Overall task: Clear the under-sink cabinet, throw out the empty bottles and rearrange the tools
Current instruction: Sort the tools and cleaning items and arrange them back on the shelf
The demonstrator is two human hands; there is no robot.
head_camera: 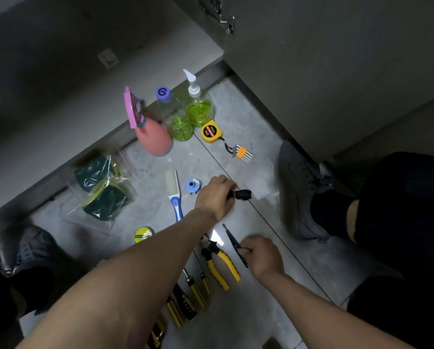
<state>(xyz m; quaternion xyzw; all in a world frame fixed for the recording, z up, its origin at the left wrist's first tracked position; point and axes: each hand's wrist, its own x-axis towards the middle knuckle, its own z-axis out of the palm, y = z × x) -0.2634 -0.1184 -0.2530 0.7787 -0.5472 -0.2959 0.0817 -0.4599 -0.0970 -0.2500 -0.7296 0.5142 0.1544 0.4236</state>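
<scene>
Grey floor tiles [236, 117] already carried the emptied-out cabinet's contents, bottles [198, 109] still unthrown near the far edge. The left hand [215, 195] gripped a black flashlight [241, 194]; the right hand [262, 255] pinched slim pliers [232, 239] beside the half-finished tool row [198, 285].

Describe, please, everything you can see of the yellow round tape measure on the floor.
The yellow round tape measure lies flat on the grey tiled floor, face up, its dark centre label reading 2m. The case looks plastic. A dark cord runs from it towards the orange-held hex key set. It sits right in front of the clear pump bottle of green liquid; neither hand touches it.
</scene>
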